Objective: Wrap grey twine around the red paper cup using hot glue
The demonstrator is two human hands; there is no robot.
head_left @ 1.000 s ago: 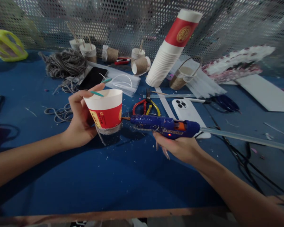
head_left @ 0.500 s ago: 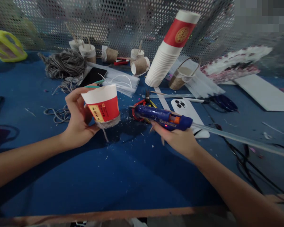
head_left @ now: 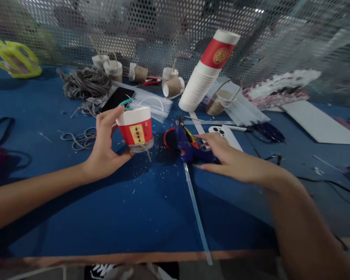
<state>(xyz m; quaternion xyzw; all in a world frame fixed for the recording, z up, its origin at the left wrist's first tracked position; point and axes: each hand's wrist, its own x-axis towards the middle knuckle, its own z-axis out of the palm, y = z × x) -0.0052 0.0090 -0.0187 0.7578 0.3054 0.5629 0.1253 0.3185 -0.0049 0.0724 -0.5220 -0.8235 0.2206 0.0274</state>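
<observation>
My left hand (head_left: 106,147) grips a red and white paper cup (head_left: 138,136), thumb low and fingers at the rim. Grey yarn is wrapped round the cup's base, and a short tail hangs down. A teal band shows by the rim, behind the fingers. On the table lies a blue hot glue gun (head_left: 183,142), its long clear glue stick (head_left: 196,212) pointing at the front edge. My right hand (head_left: 227,155) is beside the gun's handle, fingers and thumb apart around it. Scissors with red and yellow handles (head_left: 169,139) lie partly under the gun.
A tall, tilted stack of paper cups (head_left: 200,77) stands at the back. Left of it are a grey yarn bundle (head_left: 86,83), a black phone (head_left: 118,98) and small brown-wrapped cups (head_left: 173,87). A white phone (head_left: 231,138) is partly behind my right hand. Black cables (head_left: 326,181) run on the right.
My right hand has set the glue gun down on the table, turned so its glue stick points toward me, and loosened its fingers. The cup has turned slightly in my left hand.
</observation>
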